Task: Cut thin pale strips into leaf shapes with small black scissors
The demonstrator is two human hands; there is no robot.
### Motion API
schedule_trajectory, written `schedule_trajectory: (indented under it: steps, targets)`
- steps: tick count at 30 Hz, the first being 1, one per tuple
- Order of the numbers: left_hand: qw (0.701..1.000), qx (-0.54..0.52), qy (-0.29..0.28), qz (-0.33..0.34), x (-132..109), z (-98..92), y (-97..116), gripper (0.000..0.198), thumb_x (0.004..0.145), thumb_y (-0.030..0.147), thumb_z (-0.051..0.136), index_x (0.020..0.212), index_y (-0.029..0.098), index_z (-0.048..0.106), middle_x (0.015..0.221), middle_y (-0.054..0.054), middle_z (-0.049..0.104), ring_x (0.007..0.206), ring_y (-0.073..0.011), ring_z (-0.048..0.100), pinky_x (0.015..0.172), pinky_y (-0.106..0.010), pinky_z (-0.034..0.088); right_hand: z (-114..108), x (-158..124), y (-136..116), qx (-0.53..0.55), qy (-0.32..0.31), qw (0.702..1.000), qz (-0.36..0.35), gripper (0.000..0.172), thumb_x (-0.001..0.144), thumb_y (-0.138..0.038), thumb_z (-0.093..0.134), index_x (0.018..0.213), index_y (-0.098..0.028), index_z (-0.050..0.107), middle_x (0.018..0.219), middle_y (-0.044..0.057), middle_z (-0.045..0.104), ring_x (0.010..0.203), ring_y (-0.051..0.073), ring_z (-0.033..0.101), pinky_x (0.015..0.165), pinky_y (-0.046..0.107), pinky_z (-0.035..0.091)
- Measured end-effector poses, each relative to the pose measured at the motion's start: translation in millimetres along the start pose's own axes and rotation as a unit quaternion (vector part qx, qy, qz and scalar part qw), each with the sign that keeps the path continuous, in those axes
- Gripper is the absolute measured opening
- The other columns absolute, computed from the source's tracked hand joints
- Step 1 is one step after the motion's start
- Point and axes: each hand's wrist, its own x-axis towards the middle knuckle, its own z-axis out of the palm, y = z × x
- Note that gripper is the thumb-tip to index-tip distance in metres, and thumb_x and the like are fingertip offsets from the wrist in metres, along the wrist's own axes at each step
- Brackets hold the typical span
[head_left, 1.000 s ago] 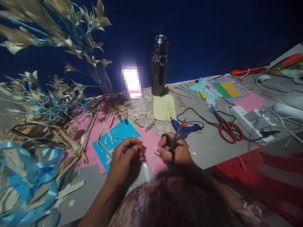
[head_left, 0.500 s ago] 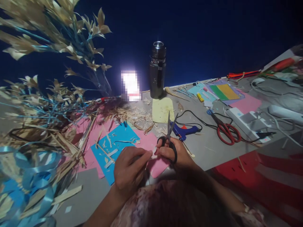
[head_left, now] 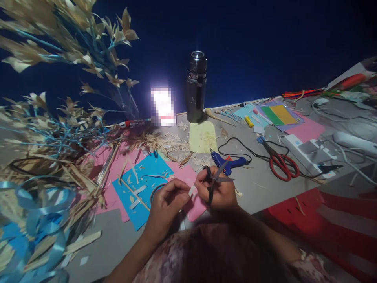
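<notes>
Black scissors (head_left: 216, 177) sit in the right hand (head_left: 220, 192), whose fingers are through the dark handle loops. The blades are parted a little and point up and to the right, over the edge of a pink sheet (head_left: 196, 207). The left hand (head_left: 168, 199) is just beside it, thumb and fingertips pinched on a small pale strip (head_left: 193, 190) that lies between the two hands, close to the right thumb. Both hands hover low over the grey tabletop (head_left: 259, 184), near the person's body.

Under the left hand lies a blue sheet (head_left: 138, 177) strewn with straw-coloured slivers, and a thin blue loop shows by the knuckles. Beyond the scissors' tips rests a blue glue gun (head_left: 229, 160) with its black cord curling behind it. Farther right are red scissors (head_left: 281, 164) and a white power strip (head_left: 306, 150), close together. A yellow sheet (head_left: 202, 136) lies behind the glue gun, with a steel flask (head_left: 196, 86) standing upright at the tabletop's far edge. A stack of coloured paper (head_left: 278, 113) lies at the right rear. To the left are dried leafy branches (head_left: 59, 59) bound with blue, a heap of straw shavings (head_left: 160, 141), and coils of blue ribbon (head_left: 38, 224) at the near left.
</notes>
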Motion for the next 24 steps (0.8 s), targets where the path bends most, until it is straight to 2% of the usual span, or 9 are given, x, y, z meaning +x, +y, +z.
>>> schedule_trajectory:
  steps: [2, 4, 8, 10, 12, 15, 19, 21, 24]
  targets:
    - [1.0, 0.009, 0.017, -0.014, 1.6, 3.7, -1.2, 0.022, 0.073, 0.036, 0.082, 0.075, 0.017, 0.069, 0.069, -0.001, 0.064, 0.064, -0.0157, 0.057, 0.061, -0.025, 0.044, 0.8, -0.8, 2.1, -0.015, -0.012, 1.0, -0.005, 0.013, 0.072, -0.027, 0.071, 0.078, -0.021, 0.061, 0.051, -0.007, 0.048, 0.045, 0.01, 0.041, 0.045, 0.023, 0.033]
    - [0.999, -0.002, 0.033, -0.024, 3.2, 6.4, -2.0, 0.021, 0.074, 0.034, 0.08, 0.07, 0.017, 0.068, 0.063, 0.0, 0.061, 0.059, -0.0133, 0.053, 0.057, -0.024, 0.041, 1.1, 0.4, 1.4, 0.003, 0.001, 1.0, 0.01, 0.015, 0.072, -0.029, 0.071, 0.078, -0.021, 0.061, 0.053, -0.006, 0.049, 0.046, 0.01, 0.042, 0.046, 0.023, 0.034]
    - [0.997, -0.054, 0.043, -0.043, 5.4, 6.9, -5.4, 0.02, 0.074, 0.029, 0.078, 0.064, 0.017, 0.065, 0.057, 0.001, 0.06, 0.053, -0.0135, 0.052, 0.053, -0.025, 0.041, -3.0, 5.4, -3.2, 0.047, 0.016, 0.996, 0.068, 0.019, 0.07, -0.033, 0.071, 0.073, -0.02, 0.058, 0.053, -0.005, 0.05, 0.046, 0.01, 0.043, 0.044, 0.023, 0.034]
    - [0.997, -0.052, 0.048, -0.042, 6.1, 5.7, -7.7, 0.02, 0.073, 0.027, 0.077, 0.061, 0.017, 0.064, 0.056, 0.001, 0.06, 0.052, -0.0134, 0.052, 0.052, -0.025, 0.041, -6.5, 6.3, -4.0, 0.06, -0.008, 0.993, 0.098, 0.019, 0.069, -0.031, 0.073, 0.075, -0.02, 0.058, 0.053, -0.006, 0.049, 0.046, 0.01, 0.042, 0.043, 0.022, 0.032]
    - [0.997, -0.026, 0.061, -0.034, 6.5, 5.0, -8.9, 0.019, 0.073, 0.024, 0.075, 0.059, 0.018, 0.064, 0.056, 0.001, 0.059, 0.051, -0.0127, 0.05, 0.051, -0.025, 0.039, -9.0, 5.2, -3.4, 0.07, -0.053, 0.99, 0.113, 0.019, 0.07, -0.027, 0.074, 0.082, -0.019, 0.061, 0.055, -0.007, 0.049, 0.046, 0.01, 0.042, 0.044, 0.022, 0.032]
    - [0.995, 0.056, 0.079, -0.008, 6.2, 6.1, -7.0, 0.016, 0.071, 0.023, 0.073, 0.059, 0.018, 0.064, 0.055, 0.001, 0.059, 0.053, -0.0133, 0.05, 0.052, -0.025, 0.038, -8.4, 2.0, -1.8, 0.023, -0.113, 0.99, 0.076, 0.023, 0.069, -0.02, 0.073, 0.091, -0.02, 0.065, 0.063, -0.005, 0.058, 0.053, 0.011, 0.049, 0.05, 0.022, 0.038]
    - [0.984, 0.163, 0.072, 0.022, 4.0, 8.8, -1.0, 0.018, 0.072, 0.026, 0.071, 0.058, 0.019, 0.062, 0.056, 0.001, 0.059, 0.055, -0.0142, 0.051, 0.054, -0.026, 0.037, -3.0, 0.7, -2.2, -0.023, -0.081, 0.996, 0.027, 0.017, 0.066, -0.019, 0.068, 0.082, -0.021, 0.062, 0.07, -0.002, 0.063, 0.058, 0.012, 0.053, 0.055, 0.023, 0.042]
    - [0.981, 0.181, 0.066, 0.034, 2.6, 8.6, 0.6, 0.019, 0.074, 0.028, 0.07, 0.059, 0.019, 0.062, 0.057, 0.001, 0.058, 0.056, -0.0142, 0.05, 0.055, -0.026, 0.037, -2.2, 1.7, -3.1, 0.013, -0.081, 0.995, 0.049, 0.016, 0.065, -0.019, 0.068, 0.079, -0.021, 0.06, 0.066, -0.004, 0.059, 0.055, 0.011, 0.049, 0.053, 0.022, 0.04]
    - [0.985, 0.164, 0.029, 0.038, 0.4, 5.6, 0.8, 0.022, 0.078, 0.03, 0.07, 0.061, 0.019, 0.062, 0.061, 0.001, 0.06, 0.06, -0.0151, 0.052, 0.059, -0.027, 0.038, -5.8, 3.7, -3.0, 0.102, -0.13, 0.978, 0.13, 0.022, 0.061, -0.019, 0.073, 0.078, -0.02, 0.058, 0.063, -0.006, 0.055, 0.051, 0.009, 0.044, 0.049, 0.021, 0.034]
